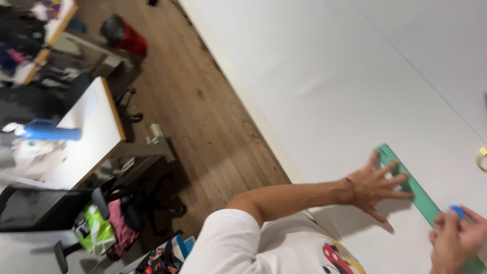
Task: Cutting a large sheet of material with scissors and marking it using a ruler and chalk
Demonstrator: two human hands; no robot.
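A long green ruler [413,189] lies flat on a large white sheet [355,91]. My left hand [378,186] is spread wide with its fingertips pressing on the ruler's far end. My right hand [454,238] is at the lower right, closed around a small blue marking tool [458,211] held against the ruler's edge. A thin blue line [426,78] runs diagonally across the sheet above the ruler.
A roll of tape [482,158] lies at the sheet's right edge. Left of the sheet is wooden floor [193,106], a white table [89,137] with a blue bottle [50,133], office chairs, and bags [104,228].
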